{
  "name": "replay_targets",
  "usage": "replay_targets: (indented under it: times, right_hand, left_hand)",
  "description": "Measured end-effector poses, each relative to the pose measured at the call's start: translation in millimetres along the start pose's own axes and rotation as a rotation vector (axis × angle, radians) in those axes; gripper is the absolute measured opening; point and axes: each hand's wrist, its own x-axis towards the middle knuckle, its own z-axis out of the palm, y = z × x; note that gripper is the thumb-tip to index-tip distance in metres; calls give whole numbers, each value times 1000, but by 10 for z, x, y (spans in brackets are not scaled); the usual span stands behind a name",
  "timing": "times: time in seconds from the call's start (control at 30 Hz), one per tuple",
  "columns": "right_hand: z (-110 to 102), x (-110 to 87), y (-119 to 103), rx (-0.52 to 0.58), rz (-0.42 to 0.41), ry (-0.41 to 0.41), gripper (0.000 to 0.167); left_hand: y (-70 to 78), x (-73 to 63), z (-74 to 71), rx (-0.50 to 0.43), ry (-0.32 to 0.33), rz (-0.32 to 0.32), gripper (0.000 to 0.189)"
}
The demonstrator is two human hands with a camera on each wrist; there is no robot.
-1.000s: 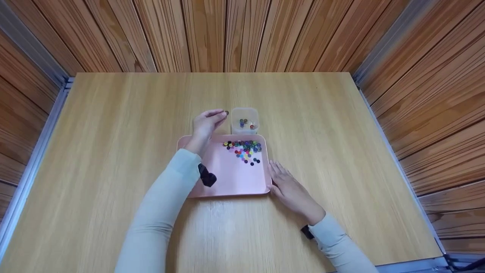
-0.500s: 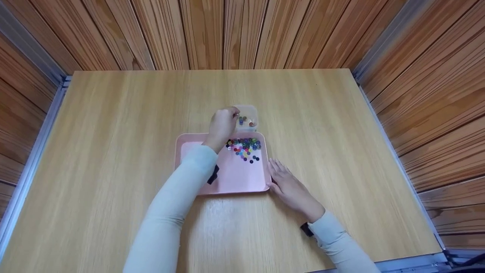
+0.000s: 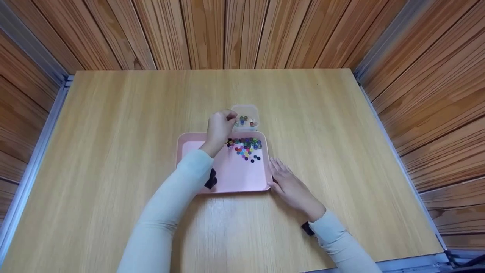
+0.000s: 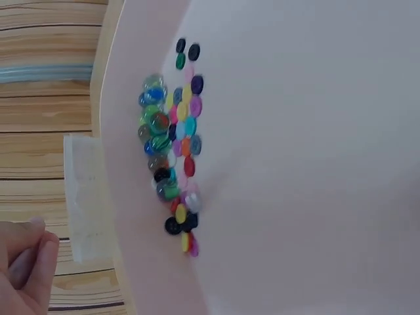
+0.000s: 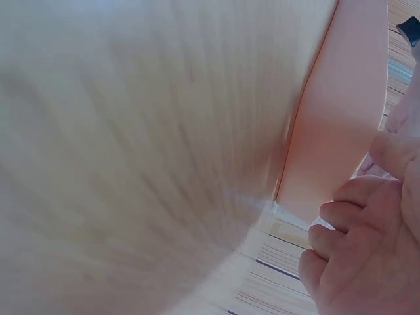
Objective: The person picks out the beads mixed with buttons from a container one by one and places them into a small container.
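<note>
My left hand (image 3: 219, 127) is at the left side of a small clear plastic box (image 3: 253, 110), its fingertips over the rim. In the left wrist view, the thumb and finger (image 4: 44, 256) nearly meet at their tips, with nothing seen between them. Several glass marbles (image 3: 242, 118) lie in the box. A pink tray (image 3: 227, 178) stands just in front, with marbles and colourful buttons (image 4: 190, 164) gathered along its far side. My right hand (image 3: 291, 189) rests against the tray's right wall with fingers extended.
The wooden table (image 3: 125, 113) reaches around the tray on all sides. Plank walls (image 3: 242, 34) rise behind and at both sides, with metal rails (image 3: 398, 159) along the table's edges.
My left hand has moved right, from left of the box to its rim. The marble it pinched has left its fingers, and one more marble shows in the box. The right hand stays put.
</note>
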Motion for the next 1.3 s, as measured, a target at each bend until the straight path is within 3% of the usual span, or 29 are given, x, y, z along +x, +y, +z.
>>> replay_targets:
  times: [0.2, 0.4, 0.57, 0.8, 1.03, 1.3]
  right_hand:
    - [5, 12, 14, -8, 1, 2, 64]
    - [2, 3, 0, -5, 23, -14, 64]
    - [-9, 2, -7, -2, 26, -12, 64]
    - [0, 2, 0, -7, 9, -3, 64]
    - [-3, 0, -1, 7, -9, -6, 64]
    - [1, -8, -2, 9, 11, -12, 64]
  left_hand:
    - [-86, -118, 46, -153, 23, -102, 19]
    - [-121, -229, 125, -229, 71, -76, 18]
    - [-118, -315, 212, -266, 13, -103, 21]
    - [-169, -415, 371, -248, -72, -183, 20]
    - [-264, -424, 524, -181, -75, -124, 19]
    - [-325, -399, 591, -145, -136, -159, 22]
